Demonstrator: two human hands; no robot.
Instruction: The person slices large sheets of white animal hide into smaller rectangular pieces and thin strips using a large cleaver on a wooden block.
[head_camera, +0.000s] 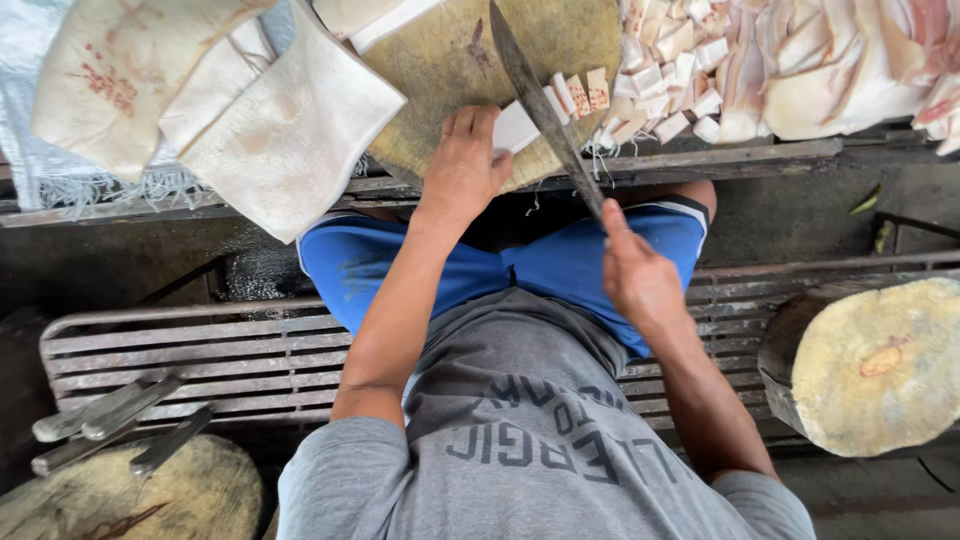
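White fat strip (516, 128) under left fingers (470, 125)

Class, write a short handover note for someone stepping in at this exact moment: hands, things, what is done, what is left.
Left hand presses a white strip flat on the round chopping block.
Right hand grips the long knife, blade across the strip.
Done: cut cubes piled at the block's right side.
Left: the strip under the blade; big white slabs lie to the left, uncut.

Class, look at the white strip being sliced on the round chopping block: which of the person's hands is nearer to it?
Left. The left hand rests on the white strip, pinning it; the right hand sits back off the chopping block, gripping the knife.
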